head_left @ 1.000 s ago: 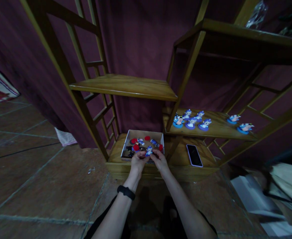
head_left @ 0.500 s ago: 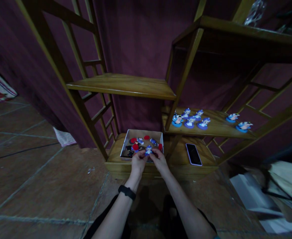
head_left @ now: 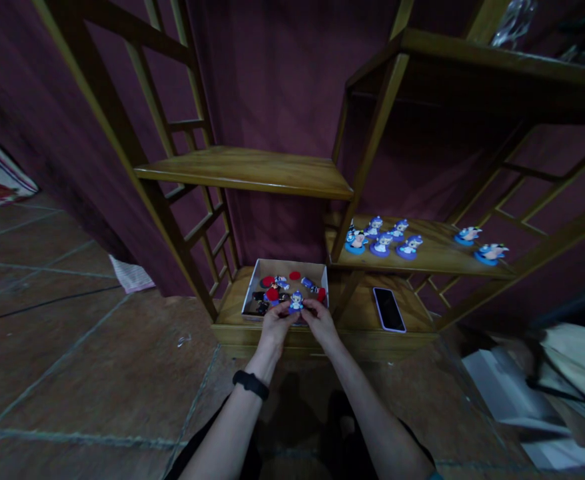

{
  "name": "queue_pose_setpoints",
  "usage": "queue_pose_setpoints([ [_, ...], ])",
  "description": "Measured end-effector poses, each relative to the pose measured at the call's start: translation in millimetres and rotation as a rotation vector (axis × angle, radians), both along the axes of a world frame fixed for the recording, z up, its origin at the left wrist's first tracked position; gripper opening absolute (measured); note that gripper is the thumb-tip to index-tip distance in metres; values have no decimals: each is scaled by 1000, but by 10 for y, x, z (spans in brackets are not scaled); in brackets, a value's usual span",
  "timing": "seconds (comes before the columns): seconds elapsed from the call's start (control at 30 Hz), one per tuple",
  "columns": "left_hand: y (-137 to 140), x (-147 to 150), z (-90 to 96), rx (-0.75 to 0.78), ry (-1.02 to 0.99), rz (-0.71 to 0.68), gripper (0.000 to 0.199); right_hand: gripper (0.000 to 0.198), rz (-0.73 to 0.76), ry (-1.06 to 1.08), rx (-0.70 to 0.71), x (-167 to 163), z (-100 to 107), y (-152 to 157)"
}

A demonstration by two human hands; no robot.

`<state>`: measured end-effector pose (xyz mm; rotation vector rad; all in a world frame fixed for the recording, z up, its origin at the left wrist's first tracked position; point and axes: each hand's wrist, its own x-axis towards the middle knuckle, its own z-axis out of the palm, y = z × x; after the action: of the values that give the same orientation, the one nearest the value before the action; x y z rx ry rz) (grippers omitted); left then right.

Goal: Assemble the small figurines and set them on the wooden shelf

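Note:
Between my two hands, over the front edge of the box, is a small blue-and-white figurine point(head_left: 296, 302). My left hand point(head_left: 275, 327) grips it from the left, and the fingers of my right hand point(head_left: 320, 321) close on its right side. Behind and under it, the open cardboard box point(head_left: 267, 268) holds several more figurines with red, black and blue parts, lying jumbled. A loose red disc point(head_left: 295, 275) lies near the box's back wall. My hands cover part of the box's front.
Several blue-and-white figurines point(head_left: 381, 245) stand on the right shelf point(head_left: 435, 257), with two pink-and-blue ones point(head_left: 491, 253) farther right. A phone point(head_left: 389, 309) lies on the lower board. The wooden shelf point(head_left: 252, 170) juts out above the box. White packaging point(head_left: 507, 390) rests on the floor at right.
The figurine has shifted very slightly left and down, still held in both hands. The box and the standing figurines keep their places.

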<state>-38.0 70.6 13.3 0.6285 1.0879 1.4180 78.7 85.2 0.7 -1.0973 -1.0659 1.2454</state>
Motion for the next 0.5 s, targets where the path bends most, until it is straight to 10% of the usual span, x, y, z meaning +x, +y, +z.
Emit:
queue_pose_setpoints([
  [0.5,20,-102,38,-125,-261,-85,20,14,15,-115,82,29,75,-30],
])
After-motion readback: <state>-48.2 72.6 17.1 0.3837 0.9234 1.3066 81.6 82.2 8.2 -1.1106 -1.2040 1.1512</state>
